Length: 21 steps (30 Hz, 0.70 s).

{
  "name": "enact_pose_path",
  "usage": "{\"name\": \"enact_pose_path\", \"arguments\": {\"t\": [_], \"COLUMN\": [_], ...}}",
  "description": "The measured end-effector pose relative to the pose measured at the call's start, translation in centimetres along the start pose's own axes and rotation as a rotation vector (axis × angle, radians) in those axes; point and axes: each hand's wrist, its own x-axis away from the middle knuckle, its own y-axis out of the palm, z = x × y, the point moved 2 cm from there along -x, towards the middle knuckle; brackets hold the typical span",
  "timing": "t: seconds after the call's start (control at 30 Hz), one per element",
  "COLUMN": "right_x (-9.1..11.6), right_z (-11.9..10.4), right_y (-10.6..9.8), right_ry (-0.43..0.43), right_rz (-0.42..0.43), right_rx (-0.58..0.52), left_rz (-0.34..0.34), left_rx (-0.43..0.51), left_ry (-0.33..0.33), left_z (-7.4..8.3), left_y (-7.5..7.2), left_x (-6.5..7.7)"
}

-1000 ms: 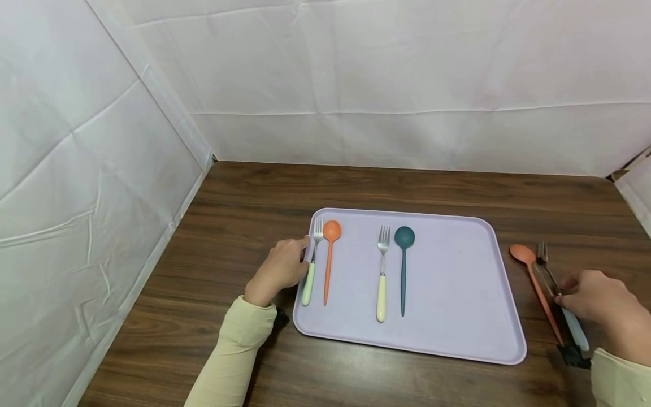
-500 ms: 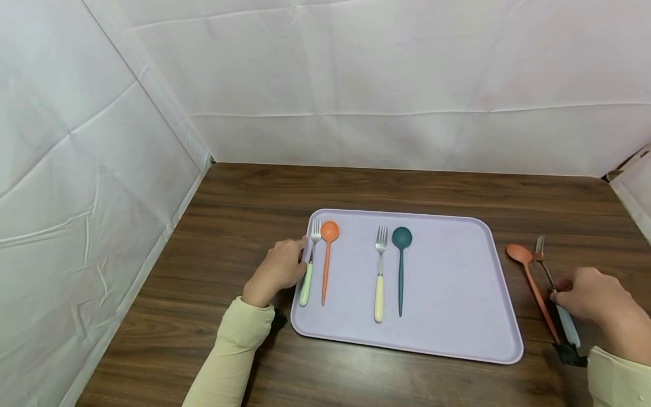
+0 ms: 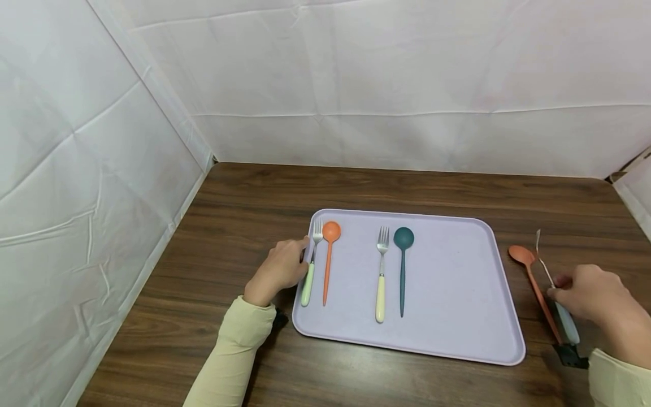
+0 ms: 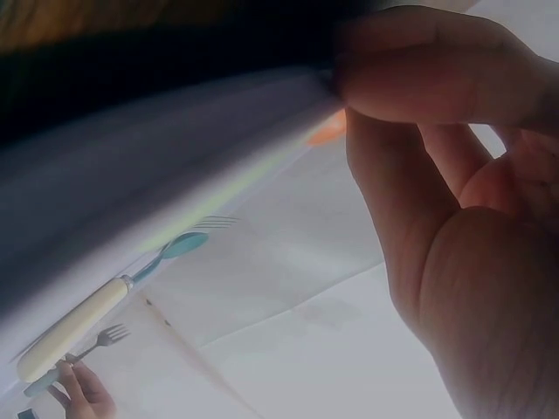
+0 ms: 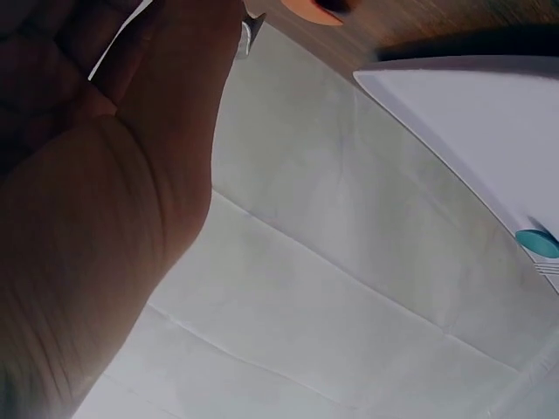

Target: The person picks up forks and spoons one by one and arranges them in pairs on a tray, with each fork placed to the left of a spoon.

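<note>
At the left rim of a lilac tray [image 3: 447, 282], my left hand [image 3: 282, 263] pinches the edge between thumb and fingers. On the tray lie a green-handled fork [image 3: 308, 280], an orange spoon [image 3: 329, 257], a cream-handled fork [image 3: 381, 282] and a dark teal spoon [image 3: 403, 254]. Right of the tray, my right hand [image 3: 592, 291] pinches a fork with a pale grey-blue handle [image 3: 567, 322] near its neck. The fork's head is turned edge-on and looks raised off the table in the left wrist view. Another orange spoon [image 3: 534, 282] lies just left of it.
The dark wooden table [image 3: 244, 198] is bordered by a white sheet wall [image 3: 356, 85] behind and another white wall [image 3: 76, 198] on the left. A black wrist mount [image 3: 571, 356] sits below the right hand.
The fork in my right hand has turned from showing its tines flat to edge-on, and its head has risen. The right hand has shifted slightly. My left hand stays at the tray rim.
</note>
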Motion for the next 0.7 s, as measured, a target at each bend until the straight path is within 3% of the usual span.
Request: {"name": "enact_pose_path", "arguments": {"t": [0.2,0.7], "right_x": [0.2,0.3], "right_z": [-0.5,-1.8], "right_y": [-0.3,-0.1], "right_ry": [-0.038,-0.068], "right_rz": [0.046,0.065], "right_rx": [-0.012,-0.058], "left_rz": [-0.005,0.016], "left_rx": [-0.002,-0.015], "left_ry": [-0.007,0.013], "left_z": [0.0,-0.1], "left_y": [0.0,0.1], "left_x": [0.0,-0.2]}}
